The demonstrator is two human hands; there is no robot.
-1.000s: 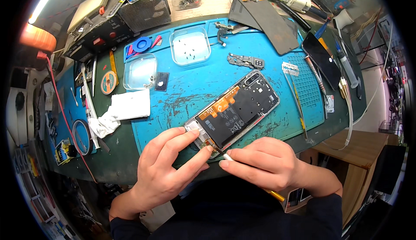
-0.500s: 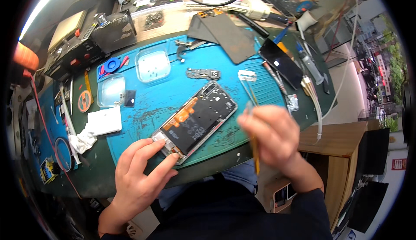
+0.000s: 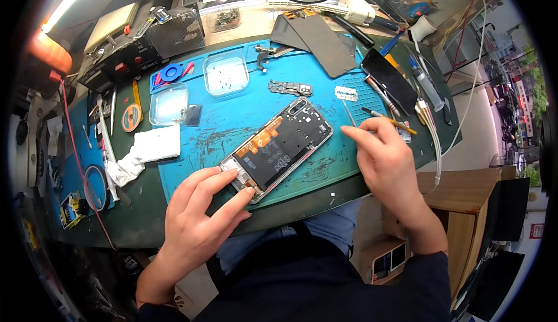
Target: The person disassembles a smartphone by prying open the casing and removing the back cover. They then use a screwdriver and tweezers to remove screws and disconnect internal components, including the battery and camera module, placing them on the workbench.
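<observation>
As your two hands stand well apart, the entry runs: one left hand (image 3: pixel 197 208), fingers spread, fingertips resting on the lower end of an opened smartphone with a black battery, orange flex ribbons and clear-edged frame (image 3: pixel 273 156); the phone lies slantwise on a scuffed blue work mat (image 3: pixel 200 146), at the near side of your dark green table (image 3: pixel 139 220). One right hand (image 3: pixel 385 159), to the right of the phone, its fingertips at the lower end of a slender silver metal tool (image 3: pixel 349 113); you cannot tell whether they are closed on it.

Just beyond your right knuckles: one slim yellow-handled tool with a dark tip and pale collar (image 3: pixel 404 127). Above the silver tool: one flat silver perforated blade (image 3: pixel 346 93).

Beyond the phone: one narrow dark grey circuit-board assembly (image 3: pixel 289 87); one clear square plastic tray holding tiny dark screws (image 3: pixel 239 90). To the left of that: one second clear plastic tray (image 3: pixel 165 109), with one small dark square plate (image 3: pixel 194 115) just beside it; nearer you, one folded white cloth (image 3: pixel 156 143).
</observation>
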